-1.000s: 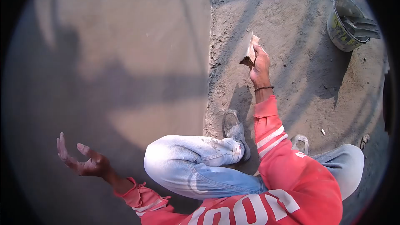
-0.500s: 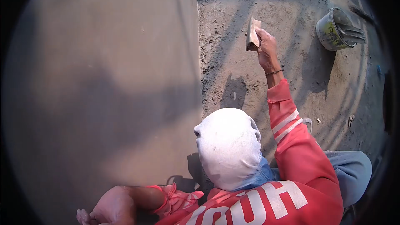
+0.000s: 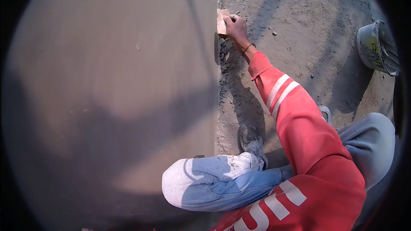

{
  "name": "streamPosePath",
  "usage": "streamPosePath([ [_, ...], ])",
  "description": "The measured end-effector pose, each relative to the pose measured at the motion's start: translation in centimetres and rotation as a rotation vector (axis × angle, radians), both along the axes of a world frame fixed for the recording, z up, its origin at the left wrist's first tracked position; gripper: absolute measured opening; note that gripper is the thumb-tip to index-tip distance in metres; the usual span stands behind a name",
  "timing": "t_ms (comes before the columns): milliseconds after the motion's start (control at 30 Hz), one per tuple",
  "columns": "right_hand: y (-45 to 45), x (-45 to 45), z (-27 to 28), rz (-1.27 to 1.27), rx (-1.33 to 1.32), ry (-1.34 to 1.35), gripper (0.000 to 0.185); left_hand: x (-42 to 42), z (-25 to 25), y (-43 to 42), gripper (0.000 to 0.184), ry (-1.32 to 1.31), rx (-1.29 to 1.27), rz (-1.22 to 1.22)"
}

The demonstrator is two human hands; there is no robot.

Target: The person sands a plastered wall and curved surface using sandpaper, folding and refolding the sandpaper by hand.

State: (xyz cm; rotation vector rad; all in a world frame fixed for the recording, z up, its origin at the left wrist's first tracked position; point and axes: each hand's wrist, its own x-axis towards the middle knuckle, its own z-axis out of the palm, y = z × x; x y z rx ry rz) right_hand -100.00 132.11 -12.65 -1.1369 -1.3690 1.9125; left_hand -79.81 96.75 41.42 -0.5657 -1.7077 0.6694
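Observation:
My right hand (image 3: pixel 236 27) is closed on a light-brown flat piece (image 3: pixel 222 22), which looks like paper or a thin block. The piece is at the straight edge of the smooth grey surface (image 3: pixel 128 81), where rough ground begins. My arm is stretched far forward. Of my left hand only a doubtful scrap shows at the bottom left edge, so its fingers cannot be made out.
A stained bucket (image 3: pixel 370 48) with tools in it stands on the rough ground (image 3: pixel 299 42) at the right. My bent knees and a dusty shoe (image 3: pixel 252 143) are near the surface's edge. Small stones lie about.
My right hand has moved left and forward with the piece, to the edge of the smooth surface. My left hand has dropped almost wholly out of view. The bucket appears farther right.

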Motion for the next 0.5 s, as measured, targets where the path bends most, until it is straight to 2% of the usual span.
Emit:
streamPosePath([
  [100, 2.5, -4.5, -0.3, -0.009, 0.063, -0.062, 0.036, -0.2, 3.7, 0.1, 0.074, 0.057, -0.202, 0.294],
  [167, 1.3, -5.3, -0.6, 0.072, 0.058, -0.057, 0.035, -0.3, 4.7, 0.0, 0.079, 0.054, -0.270, 0.346],
  [200, -0.9, -5.2, -1.1, 0.030, 0.062, -0.065, 0.034, -0.4, 5.2, 0.0, 0.079, 0.049, -0.302, 0.353],
  [300, -11.0, 2.3, 1.0, 0.043, 0.071, -0.065, 0.024, -1.1, 4.8, 0.4, 0.079, 0.075, -0.301, 0.332],
  [333, -14.4, 6.5, 2.0, 0.182, 0.034, -0.076, 0.023, -1.1, 4.7, 0.6, 0.079, 0.078, -0.279, 0.330],
  [400, -21.3, 13.1, 2.4, 0.255, -0.017, -0.063, 0.026, -0.8, 4.5, 1.0, 0.078, 0.081, -0.252, 0.323],
  [433, -23.0, 14.6, 2.2, 0.242, -0.024, -0.050, 0.025, -0.8, 4.4, 1.2, 0.078, 0.076, -0.249, 0.316],
  [500, -20.2, 13.3, 2.4, 0.157, 0.040, -0.029, 0.024, -2.0, 4.2, 0.9, 0.077, 0.055, -0.251, 0.288],
])
